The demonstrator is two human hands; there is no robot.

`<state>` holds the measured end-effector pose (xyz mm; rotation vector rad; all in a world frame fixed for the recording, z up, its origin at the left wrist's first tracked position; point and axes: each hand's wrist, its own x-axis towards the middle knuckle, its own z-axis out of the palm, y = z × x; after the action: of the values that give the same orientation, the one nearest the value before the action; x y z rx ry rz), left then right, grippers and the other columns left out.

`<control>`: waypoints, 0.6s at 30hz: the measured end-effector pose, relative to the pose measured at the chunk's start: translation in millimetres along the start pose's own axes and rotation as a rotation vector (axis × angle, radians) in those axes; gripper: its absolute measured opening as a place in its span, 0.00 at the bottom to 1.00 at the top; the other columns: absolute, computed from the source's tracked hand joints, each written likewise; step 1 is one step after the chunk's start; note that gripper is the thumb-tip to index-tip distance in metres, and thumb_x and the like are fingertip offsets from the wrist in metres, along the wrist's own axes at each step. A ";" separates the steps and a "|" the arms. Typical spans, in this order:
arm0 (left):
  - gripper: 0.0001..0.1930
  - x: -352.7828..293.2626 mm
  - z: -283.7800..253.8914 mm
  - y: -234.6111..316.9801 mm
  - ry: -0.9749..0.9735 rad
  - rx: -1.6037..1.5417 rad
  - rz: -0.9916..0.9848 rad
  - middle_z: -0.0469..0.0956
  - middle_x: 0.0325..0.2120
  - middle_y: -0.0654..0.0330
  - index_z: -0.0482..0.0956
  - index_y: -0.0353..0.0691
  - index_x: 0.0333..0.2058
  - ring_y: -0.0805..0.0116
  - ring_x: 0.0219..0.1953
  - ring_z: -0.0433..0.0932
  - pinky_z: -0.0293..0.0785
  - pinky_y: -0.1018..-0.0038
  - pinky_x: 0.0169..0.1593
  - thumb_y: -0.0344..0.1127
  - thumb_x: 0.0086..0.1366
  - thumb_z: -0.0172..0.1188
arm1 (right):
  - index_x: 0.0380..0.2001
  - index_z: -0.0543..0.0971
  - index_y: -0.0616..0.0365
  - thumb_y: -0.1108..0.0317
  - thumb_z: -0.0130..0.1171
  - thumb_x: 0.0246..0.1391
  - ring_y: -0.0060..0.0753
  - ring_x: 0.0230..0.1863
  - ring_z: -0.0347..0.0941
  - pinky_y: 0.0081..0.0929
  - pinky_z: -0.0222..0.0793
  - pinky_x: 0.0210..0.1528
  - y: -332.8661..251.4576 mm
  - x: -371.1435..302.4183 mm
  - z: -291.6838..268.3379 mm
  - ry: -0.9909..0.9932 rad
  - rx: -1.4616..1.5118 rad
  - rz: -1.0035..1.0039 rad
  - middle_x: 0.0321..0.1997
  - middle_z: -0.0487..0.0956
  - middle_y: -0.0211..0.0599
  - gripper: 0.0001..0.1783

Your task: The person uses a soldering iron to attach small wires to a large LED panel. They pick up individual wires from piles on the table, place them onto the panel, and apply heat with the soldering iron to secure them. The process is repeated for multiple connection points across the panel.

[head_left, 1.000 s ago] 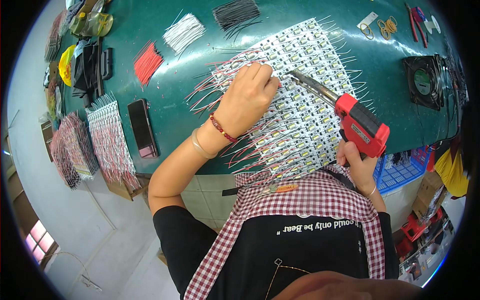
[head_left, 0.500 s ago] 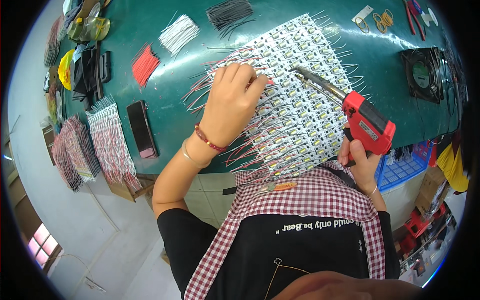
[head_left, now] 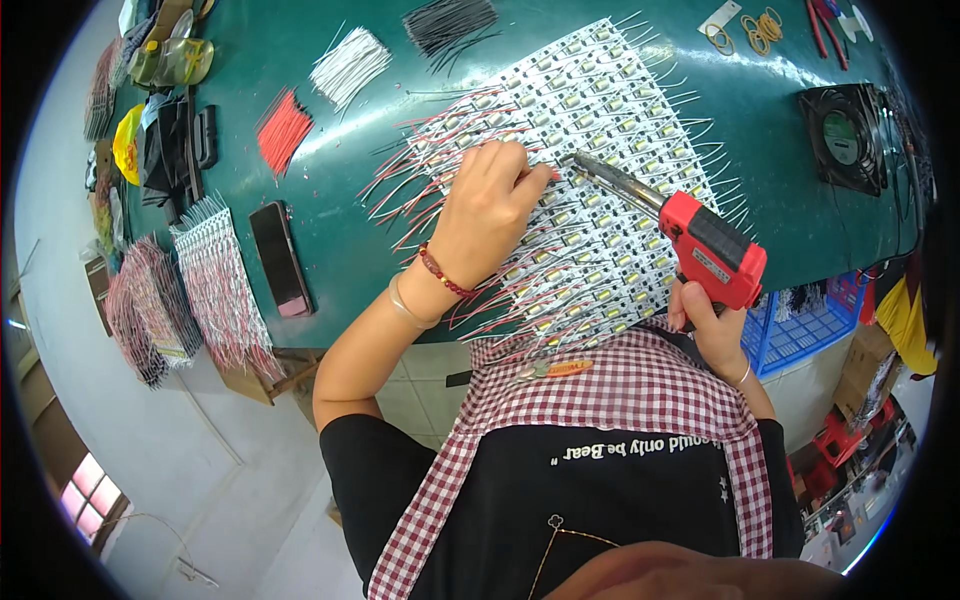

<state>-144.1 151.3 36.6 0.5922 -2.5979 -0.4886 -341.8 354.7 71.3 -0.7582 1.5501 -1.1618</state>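
Note:
A white panel of small LED circuit boards [head_left: 590, 90] lies on the table, with red, white and black wires sticking out of its left side. My left hand [head_left: 485, 215] is over the panel's left part, thumb and fingers pinched together. A bit of red wire [head_left: 554, 175] shows at the fingertips; the rest is hidden. My right hand [head_left: 712, 325] is closed round the grip of a red and black soldering gun [head_left: 712, 250]. The gun's metal tip points left over the panel, a little right of my left fingertips. Whether it touches a board, I cannot tell.
Bundles of red wires [head_left: 284, 132], white wires [head_left: 350, 68] and black wires [head_left: 450, 25] lie on the green table [head_left: 330, 190]. At left are a phone [head_left: 282, 258] and another wired panel [head_left: 222, 285]. A black fan [head_left: 842, 138] stands right; a blue basket [head_left: 805, 325] sits below.
My right hand has brought the soldering gun left, its tip closer to my left fingertips. My left hand has shifted slightly right and down, still pinched.

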 end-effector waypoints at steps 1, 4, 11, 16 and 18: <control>0.06 -0.2 -0.1 0.0 -0.007 0.004 0.004 0.64 0.26 0.58 0.76 0.34 0.31 0.63 0.30 0.66 0.62 0.69 0.35 0.27 0.52 0.57 | 0.38 0.69 0.67 0.68 0.48 0.59 0.21 0.16 0.64 0.18 0.58 0.19 0.3 -0.1 0.0 -0.006 -0.006 -0.007 0.16 0.70 0.34 0.11; 0.07 -1.0 0.1 -0.5 -0.025 0.013 0.012 0.64 0.27 0.57 0.76 0.34 0.32 0.62 0.31 0.66 0.62 0.69 0.36 0.27 0.53 0.57 | 0.30 0.70 0.65 0.67 0.48 0.59 0.20 0.16 0.64 0.18 0.59 0.19 -2.9 0.3 1.4 -0.019 -0.008 -0.012 0.16 0.70 0.33 0.10; 0.08 1.2 4.5 1.2 0.021 0.036 0.016 0.63 0.24 0.60 0.77 0.36 0.32 0.64 0.29 0.66 0.62 0.70 0.34 0.25 0.49 0.57 | 0.23 0.71 0.63 0.70 0.49 0.58 0.21 0.18 0.66 0.20 0.62 0.22 12.0 -4.6 -1.4 0.005 -0.146 -0.016 0.17 0.70 0.32 0.11; 0.08 2.4 3.5 2.0 0.021 0.025 0.017 0.62 0.24 0.60 0.77 0.35 0.31 0.64 0.29 0.66 0.62 0.70 0.34 0.24 0.49 0.57 | 0.36 0.77 0.62 0.70 0.61 0.50 0.18 0.25 0.71 0.21 0.68 0.27 17.4 -11.3 -7.8 0.040 -0.060 0.064 0.27 0.77 0.28 0.10; 0.07 1.8 0.1 3.3 -0.038 0.039 0.014 0.65 0.27 0.57 0.75 0.32 0.31 0.62 0.33 0.66 0.63 0.69 0.37 0.27 0.52 0.56 | 0.36 0.77 0.62 0.70 0.62 0.49 0.18 0.25 0.71 0.21 0.68 0.28 26.6 -10.8 -11.1 0.026 -0.162 0.020 0.27 0.77 0.28 0.11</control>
<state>-146.7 153.3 38.6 0.5828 -2.6515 -0.4499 -347.0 376.7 50.4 -0.8347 1.6853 -1.0440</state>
